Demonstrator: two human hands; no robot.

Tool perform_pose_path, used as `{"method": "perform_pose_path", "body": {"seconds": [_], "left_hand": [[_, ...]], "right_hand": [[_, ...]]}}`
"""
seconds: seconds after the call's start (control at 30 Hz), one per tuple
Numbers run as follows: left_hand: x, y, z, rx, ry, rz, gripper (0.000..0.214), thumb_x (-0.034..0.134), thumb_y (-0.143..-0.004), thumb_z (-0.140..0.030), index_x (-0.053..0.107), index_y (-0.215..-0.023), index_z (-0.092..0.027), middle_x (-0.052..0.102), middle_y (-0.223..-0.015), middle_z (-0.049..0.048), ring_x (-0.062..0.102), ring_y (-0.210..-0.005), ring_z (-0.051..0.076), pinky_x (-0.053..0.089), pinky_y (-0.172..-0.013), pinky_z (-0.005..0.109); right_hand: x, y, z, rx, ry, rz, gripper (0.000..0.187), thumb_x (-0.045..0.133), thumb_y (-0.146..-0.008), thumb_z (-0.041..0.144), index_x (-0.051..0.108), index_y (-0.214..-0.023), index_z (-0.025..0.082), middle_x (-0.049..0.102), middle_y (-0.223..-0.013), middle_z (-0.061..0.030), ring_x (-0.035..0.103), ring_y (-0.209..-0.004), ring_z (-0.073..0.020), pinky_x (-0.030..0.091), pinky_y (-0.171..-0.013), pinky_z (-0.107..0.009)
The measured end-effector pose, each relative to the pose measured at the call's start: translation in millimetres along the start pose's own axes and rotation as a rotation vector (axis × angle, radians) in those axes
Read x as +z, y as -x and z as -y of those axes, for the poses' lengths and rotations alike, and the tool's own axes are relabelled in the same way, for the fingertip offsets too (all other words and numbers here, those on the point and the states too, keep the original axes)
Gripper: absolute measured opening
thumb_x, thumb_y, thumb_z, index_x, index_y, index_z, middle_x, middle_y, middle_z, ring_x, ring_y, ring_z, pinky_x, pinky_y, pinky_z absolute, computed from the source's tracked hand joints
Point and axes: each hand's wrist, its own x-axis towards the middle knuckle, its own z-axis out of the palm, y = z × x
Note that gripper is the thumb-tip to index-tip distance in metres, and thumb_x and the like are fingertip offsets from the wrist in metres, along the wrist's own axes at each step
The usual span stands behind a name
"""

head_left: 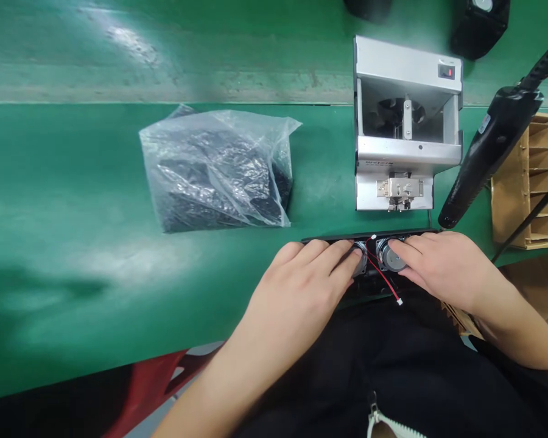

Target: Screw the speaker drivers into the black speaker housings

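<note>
A long black housing [378,285] lies at the table's front edge, close against my body. Two small round metal speakers sit side by side in it. My left hand [304,277] has its fingers closed over the left speaker [360,260], which is mostly covered. With thumb and fingers, my right hand [442,264] grips the right speaker [391,258]. Between the speakers runs a thin red and black wire [380,275] with a small white plug at each end. My fingertips are partly hidden.
Behind the housing stands a silver screw-feeder-like machine [406,152] with a lit red switch. A black electric screwdriver [488,158] hangs at its right, near a cardboard divider box [509,201]. A plastic bag [219,173] with dark contents lies left on the green table [73,201].
</note>
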Motion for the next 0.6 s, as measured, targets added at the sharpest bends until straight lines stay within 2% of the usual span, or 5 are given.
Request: {"method": "perform_pose_path", "body": {"seconds": [0.2, 0.33, 0.5, 0.6], "left_hand": [[0.6, -1, -1, 0.005, -0.016, -0.026, 0.03, 0.05, -0.117, -0.015, 0.08, -0.121, -0.013, 0.086, -0.118, 0.0092, 0.071, -0.094, 0.027, 0.045, -0.077, 0.043], [-1.7, -1, -1, -0.001, 0.004, -0.01, 0.03, 0.05, -0.117, -0.017, 0.079, -0.119, -0.013, 0.086, -0.117, 0.0094, 0.071, -0.092, 0.027, 0.046, -0.075, 0.045], [-5.6, 1, -3, -0.021, -0.01, 0.085, 0.03, 0.054, -0.112, -0.011, 0.078, -0.13, -0.013, 0.084, -0.133, 0.0111, 0.074, -0.097, 0.03, 0.048, -0.075, 0.047], [-4.7, 2, -3, -0.027, -0.011, 0.086, 0.03, 0.055, -0.112, -0.012, 0.076, -0.133, -0.013, 0.085, -0.133, 0.0116, 0.075, -0.096, 0.031, 0.052, -0.076, 0.048]], "right_hand": [[-6, -1, 4, -0.008, 0.02, 0.02, 0.027, 0.072, -0.103, 0.021, 0.074, -0.129, 0.014, 0.08, -0.091, -0.0039, 0.075, -0.076, -0.0226, 0.041, -0.064, -0.039], [-3, -1, 1, -0.023, 0.002, 0.013, 0.029, 0.075, -0.103, 0.025, 0.074, -0.13, 0.014, 0.081, -0.093, -0.0036, 0.076, -0.078, -0.022, 0.043, -0.065, -0.039], [3, 1, -7, -0.027, -0.036, -0.018, 0.037, 0.079, -0.102, 0.035, 0.073, -0.134, 0.016, 0.083, -0.099, -0.0036, 0.075, -0.084, -0.0202, 0.046, -0.07, -0.038], [4, 3, -6, -0.018, -0.048, -0.04, 0.039, 0.08, -0.101, 0.034, 0.073, -0.134, 0.016, 0.082, -0.096, -0.0033, 0.074, -0.082, -0.0201, 0.045, -0.07, -0.038]]}}
